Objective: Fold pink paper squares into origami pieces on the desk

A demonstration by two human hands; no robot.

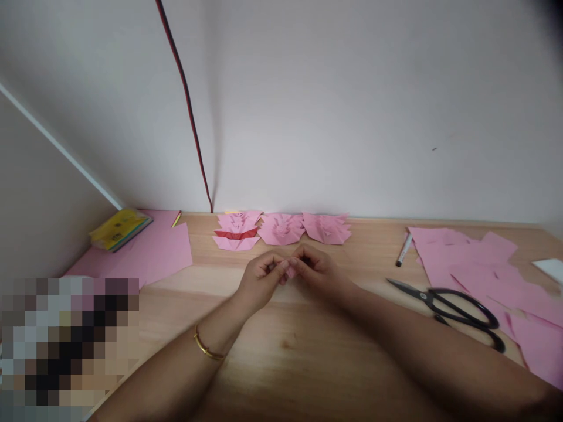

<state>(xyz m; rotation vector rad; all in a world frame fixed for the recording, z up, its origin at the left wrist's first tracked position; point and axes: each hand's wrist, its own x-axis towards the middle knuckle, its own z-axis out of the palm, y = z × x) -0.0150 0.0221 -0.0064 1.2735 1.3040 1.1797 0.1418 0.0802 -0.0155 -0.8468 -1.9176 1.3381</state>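
My left hand (265, 277) and my right hand (315, 271) meet above the middle of the wooden table, thumbs and fingers pinched together. Between the fingertips shows a small piece of pink paper (290, 272), mostly hidden by the hands. Just beyond them, along the wall, lie several folded pink paper pieces in three clusters: a left one (237, 241), a middle one (281, 230) and a right one (326, 228). A folded red paper piece (236, 234) sits within the left cluster.
Black-handled scissors (444, 302) lie beside my right forearm, close to a marker (403, 249) and scattered pink paper (466, 258). At the left, a yellow packet (119, 228) rests on pink sheets (162, 258). A red-black cable (189, 105) runs down the wall. The lower left is pixelated.
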